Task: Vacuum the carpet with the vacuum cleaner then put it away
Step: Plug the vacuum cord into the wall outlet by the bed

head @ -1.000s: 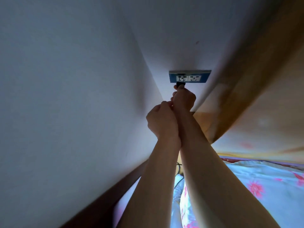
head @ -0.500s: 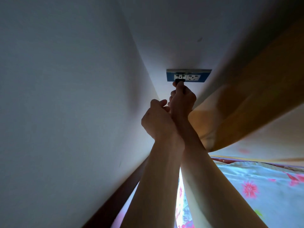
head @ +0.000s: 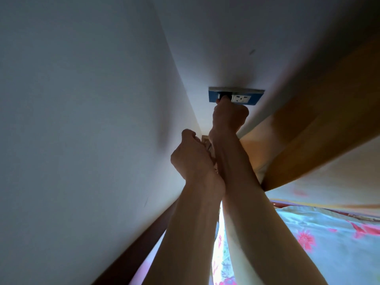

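Observation:
A blue-framed wall socket (head: 249, 99) with two white outlets sits high in the corner. My right hand (head: 229, 117) reaches up to it and pinches a black plug (head: 224, 97), which sits in the left outlet. My left hand (head: 191, 159) is lower, against my right wrist, with its fingers curled. A thin dark bit of what looks like the power cord (head: 209, 148) shows at those fingers. The vacuum cleaner and the carpet are out of view.
A white wall (head: 82, 120) fills the left side. A light wooden board (head: 308, 136) slants across the right. Floral bedding (head: 329, 239) lies at the lower right, with a dark wooden strip (head: 133, 254) along the wall's foot.
My right hand has pushed up and the plug now sits in the left outlet. My left hand has dropped back from the right hand to the wrist.

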`<state>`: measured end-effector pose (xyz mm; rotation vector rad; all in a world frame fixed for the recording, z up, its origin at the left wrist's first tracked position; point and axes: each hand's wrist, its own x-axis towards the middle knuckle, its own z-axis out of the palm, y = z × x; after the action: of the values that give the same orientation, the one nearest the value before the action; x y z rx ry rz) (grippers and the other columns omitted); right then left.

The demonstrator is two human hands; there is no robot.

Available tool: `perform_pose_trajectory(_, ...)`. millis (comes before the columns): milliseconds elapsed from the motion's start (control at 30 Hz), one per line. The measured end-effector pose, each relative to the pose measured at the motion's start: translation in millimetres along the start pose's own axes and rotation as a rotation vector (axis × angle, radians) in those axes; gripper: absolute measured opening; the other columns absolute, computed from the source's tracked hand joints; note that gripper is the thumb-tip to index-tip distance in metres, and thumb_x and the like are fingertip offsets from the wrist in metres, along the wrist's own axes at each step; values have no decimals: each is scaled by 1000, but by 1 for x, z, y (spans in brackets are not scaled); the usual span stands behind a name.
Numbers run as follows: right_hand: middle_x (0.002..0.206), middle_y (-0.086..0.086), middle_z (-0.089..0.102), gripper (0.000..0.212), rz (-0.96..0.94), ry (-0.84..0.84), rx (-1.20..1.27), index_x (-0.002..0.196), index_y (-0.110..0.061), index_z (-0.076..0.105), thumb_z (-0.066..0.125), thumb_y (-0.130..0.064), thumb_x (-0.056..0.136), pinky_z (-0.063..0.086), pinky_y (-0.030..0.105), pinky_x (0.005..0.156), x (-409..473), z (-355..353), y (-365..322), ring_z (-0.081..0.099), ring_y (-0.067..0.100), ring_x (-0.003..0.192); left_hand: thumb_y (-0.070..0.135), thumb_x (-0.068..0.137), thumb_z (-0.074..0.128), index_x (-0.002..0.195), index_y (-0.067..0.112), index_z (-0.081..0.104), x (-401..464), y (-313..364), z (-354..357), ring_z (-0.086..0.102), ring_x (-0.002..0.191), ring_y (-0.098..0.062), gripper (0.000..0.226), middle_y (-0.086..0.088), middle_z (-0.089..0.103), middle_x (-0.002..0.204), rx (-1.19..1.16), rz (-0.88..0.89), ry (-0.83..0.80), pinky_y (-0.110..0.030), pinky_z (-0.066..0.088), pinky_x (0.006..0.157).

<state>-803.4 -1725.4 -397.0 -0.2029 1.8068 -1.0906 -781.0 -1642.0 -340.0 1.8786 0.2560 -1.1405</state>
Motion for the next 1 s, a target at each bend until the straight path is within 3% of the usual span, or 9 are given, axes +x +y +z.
perform_pose_trajectory(167, 90, 0, 53, 24, -49, -5, -131, 110, -2, 60, 46, -20, 104, 48, 25, 82, 3, 3, 5, 50, 11, 82, 20, 84, 54, 31, 20, 47, 0, -4, -1, 36, 50, -18, 53, 0, 42, 45, 46, 131, 13, -34, 34, 64)
perform_pose_trajectory(300, 80, 7, 65, 28, -5, -76, -94, 76, -10, 58, 50, -22, 99, 56, 45, 86, -1, -5, 2, 68, 29, 88, 19, 92, 49, 59, 19, 47, -16, -3, 1, 37, 49, -15, 33, 0, 42, 56, 121, 80, -97, -27, 32, 52)
perform_pose_trajectory(367, 72, 3, 66, 35, -40, -62, -93, 66, -18, 53, 50, -23, 101, 59, 38, 74, -2, -7, 4, 69, 22, 75, 20, 91, 49, 58, 18, 46, -20, -3, -2, 36, 49, -15, 33, 1, 41, 55, 120, 87, -104, -26, 31, 53)
perform_pose_trajectory(467, 91, 7, 74, 34, -118, -78, -135, 96, -5, 70, 53, -35, 100, 56, 28, 73, -12, -14, 8, 70, 19, 81, 18, 85, 52, 34, 20, 50, -27, -4, -12, 39, 44, -17, 50, 2, 45, 41, 114, 126, -87, -31, 34, 54)
perform_pose_trajectory(567, 123, 9, 68, 37, -167, -65, -342, 129, -5, 61, 54, -26, 99, 49, 24, 87, -24, -28, 17, 64, 22, 112, 17, 82, 54, 29, 19, 48, -35, -12, -26, 37, 38, -16, 53, 2, 43, 39, 127, 97, -104, -28, 31, 48)
perform_pose_trajectory(700, 138, 5, 57, 43, -207, -71, -401, 138, -11, 51, 51, -13, 96, 38, 23, 93, -55, -52, 40, 54, 21, 126, 21, 73, 55, 32, 16, 49, -43, -19, -55, 37, 45, -22, 42, 1, 44, 41, 197, 83, -75, -34, 34, 57)
perform_pose_trajectory(833, 128, 9, 63, 37, -177, -187, -507, 127, -8, 58, 45, -11, 93, 41, 25, 89, -101, -78, 46, 58, 27, 120, 28, 63, 54, 49, 11, 54, -61, -23, -85, 57, 59, -33, 22, -7, 57, 53, 278, 150, -94, -40, 49, 66)
perform_pose_trajectory(900, 120, 12, 67, 33, -118, -282, -476, 119, -8, 63, 46, -12, 92, 46, 26, 89, -122, -93, 48, 62, 30, 112, 28, 71, 56, 60, 8, 61, -70, -26, -99, 65, 70, -33, 24, -12, 63, 63, 313, 178, -139, -41, 55, 70)
perform_pose_trajectory(1000, 86, 10, 65, 16, 23, -385, -342, 91, -10, 62, 48, -17, 92, 54, 33, 75, -154, -126, 52, 64, 30, 78, 30, 83, 55, 85, -1, 69, -79, -39, -123, 66, 73, -29, 35, -13, 68, 76, 403, 192, -231, -38, 57, 73)
